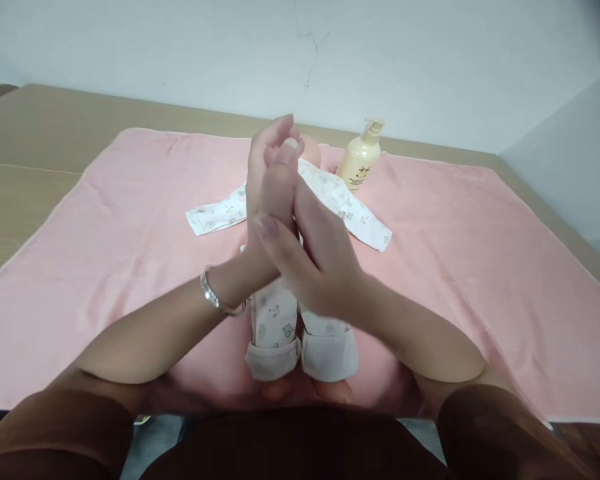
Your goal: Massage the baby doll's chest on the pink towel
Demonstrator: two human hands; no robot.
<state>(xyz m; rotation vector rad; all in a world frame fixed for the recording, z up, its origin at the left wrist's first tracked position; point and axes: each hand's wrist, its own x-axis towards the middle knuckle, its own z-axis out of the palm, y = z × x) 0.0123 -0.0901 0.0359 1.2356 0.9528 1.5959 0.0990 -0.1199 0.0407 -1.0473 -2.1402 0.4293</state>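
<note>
In front of me, above the middle of a doll, my two hands are pressed together palm to palm. My left hand (266,175) points upward, its fingers close together and slightly curled against the other hand; a silver bracelet (211,288) circles that wrist. My right hand (326,243) wraps round it from the right, thumb across the base of the left thumb. The space between the palms is hidden. Beneath them lies the baby doll (275,317) in white printed clothes, arms spread and feet towards me. My hands cover its chest and much of its head.
A pale yellow pump bottle (356,163) stands beyond the doll's arm on the right. Under the doll a pink blanket (445,267) with some wrinkles spreads over the wooden table (45,133). A white wall (205,53) rises behind the table, with another at the right.
</note>
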